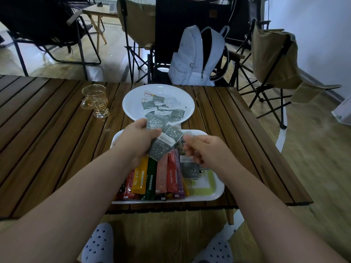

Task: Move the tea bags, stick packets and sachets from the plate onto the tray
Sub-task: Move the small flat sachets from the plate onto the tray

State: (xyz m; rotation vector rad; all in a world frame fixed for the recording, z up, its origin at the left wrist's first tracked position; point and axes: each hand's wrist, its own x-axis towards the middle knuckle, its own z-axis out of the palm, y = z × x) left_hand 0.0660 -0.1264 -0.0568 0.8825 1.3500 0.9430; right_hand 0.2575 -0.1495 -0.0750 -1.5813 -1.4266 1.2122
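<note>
Slatted wooden table [57, 130] in a room with folding chairs [273, 54], where a person is sorting packets over a white tray [214, 188].

Seen from the person's own head, the left hand [138, 141] is hovering above the far end of the tray, its fingers and thumb clamping a fanned bunch of grey sachets [161, 147]. The right hand [205, 150] is hanging just beside it with its fingers curled together (it is blurred, so whether they are pinching anything cannot be told). Coloured stick packets [157, 177] are lying side by side on the tray's left half, with one grey sachet [190, 168] lying beside them. More grey sachets are sitting heaped in the white plate [133, 103] just beyond the tray. An amber glass cup [96, 101] is standing to the plate's left, and a white backpack [191, 59] is resting behind the table.
</note>
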